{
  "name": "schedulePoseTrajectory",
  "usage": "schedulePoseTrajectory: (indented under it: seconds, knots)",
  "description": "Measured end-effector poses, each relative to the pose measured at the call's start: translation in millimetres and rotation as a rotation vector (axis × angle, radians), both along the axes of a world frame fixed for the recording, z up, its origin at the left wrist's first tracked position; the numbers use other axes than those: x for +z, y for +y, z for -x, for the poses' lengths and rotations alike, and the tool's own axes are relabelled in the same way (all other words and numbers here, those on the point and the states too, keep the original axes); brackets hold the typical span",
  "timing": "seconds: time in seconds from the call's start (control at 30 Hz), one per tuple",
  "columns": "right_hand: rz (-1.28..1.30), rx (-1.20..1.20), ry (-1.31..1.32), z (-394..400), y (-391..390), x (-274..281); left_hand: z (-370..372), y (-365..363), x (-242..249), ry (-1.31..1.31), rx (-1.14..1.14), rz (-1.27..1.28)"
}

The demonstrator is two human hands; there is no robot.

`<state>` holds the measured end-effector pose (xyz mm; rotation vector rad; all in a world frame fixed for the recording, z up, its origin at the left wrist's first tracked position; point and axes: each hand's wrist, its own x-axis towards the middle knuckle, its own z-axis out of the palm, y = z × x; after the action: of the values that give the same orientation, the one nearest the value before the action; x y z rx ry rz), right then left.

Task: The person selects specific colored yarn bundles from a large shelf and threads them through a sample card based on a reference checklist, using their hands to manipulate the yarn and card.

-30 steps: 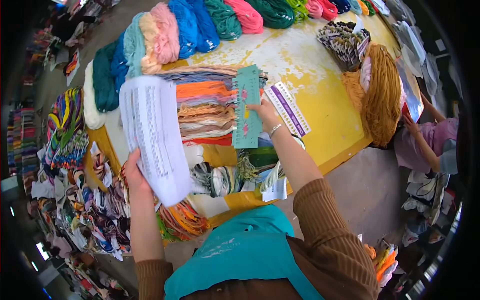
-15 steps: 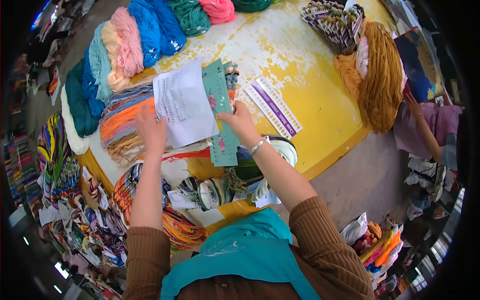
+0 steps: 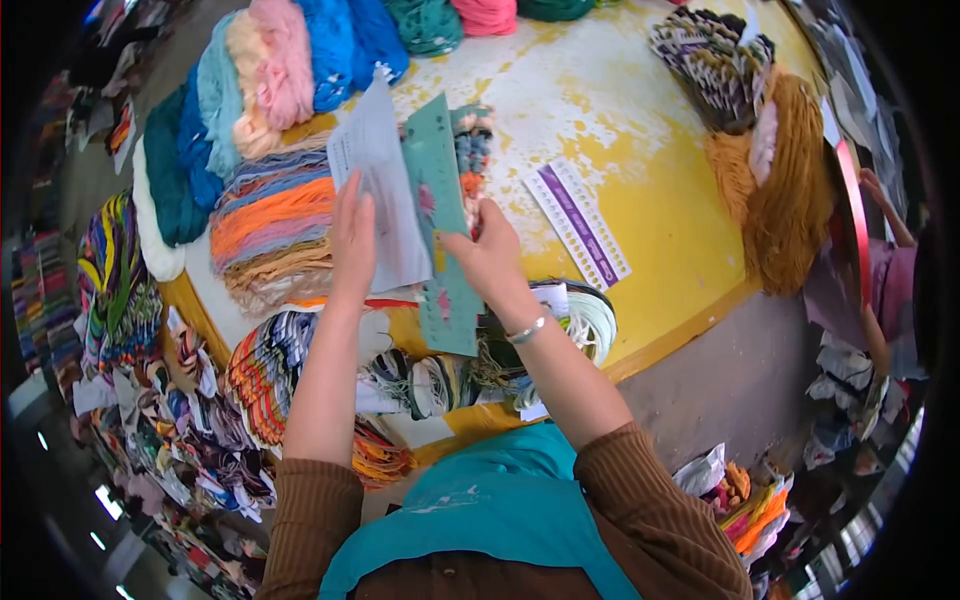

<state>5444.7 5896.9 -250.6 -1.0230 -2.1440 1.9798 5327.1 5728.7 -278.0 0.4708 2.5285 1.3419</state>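
My left hand [image 3: 354, 235] is upright against the left side of a printed white paper [image 3: 385, 205], its fingers extended. The paper stands tilted beside a green punched card [image 3: 440, 230] with pink flower prints. My right hand [image 3: 487, 255] pinches the green card near its right edge, thumb on the front and fingers behind. Threads in several colours [image 3: 474, 150] show along the card's far right side. Left of the paper lie strands of orange, blue and tan thread [image 3: 272, 222]. A white and purple punched card [image 3: 578, 225] rests on the yellow table [image 3: 665, 265].
Blue, pink, teal and green skeins [image 3: 282, 65] line the back left. Brown skeins [image 3: 790, 190] and a bundle of threaded cards [image 3: 710, 60] lie at the right. Multicoloured bundles [image 3: 270, 370] sit along the near edge. Another person's arm [image 3: 877, 335] shows at the far right.
My left hand has moved right, off the threads and onto the paper, which now stands more edge-on. The view has shifted, and the other person's blue board has turned edge-on.
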Motion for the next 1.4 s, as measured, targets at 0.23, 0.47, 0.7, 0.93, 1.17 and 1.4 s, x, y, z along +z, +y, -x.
schedulePoseTrajectory:
  seconds: [0.23, 0.47, 0.7, 0.93, 1.17, 1.4]
  knots:
    - [-0.154, 0.085, -0.009, -12, -6, -13, -4, 44, -39, -0.288, -0.073, -0.035]
    - [-0.045, 0.055, -0.016, -2, -23, 4, -35, 9, -1, -1.130, 0.067, -0.998]
    - [-0.049, 0.683, 0.354, 52, -125, 56, -49, -107, -9, -0.990, 0.457, -1.212]
    - [-0.870, 0.776, 0.490, 84, -172, -18, -134, -180, -18, -1.116, 0.991, -0.989]
    - [-1.057, 0.997, 0.332, 92, -176, -79, -205, -172, 10, -1.026, 0.635, -0.456]
    - [-0.753, 0.605, 0.272, 36, -45, -49, -268, -221, 7, -0.707, 0.554, -0.264]
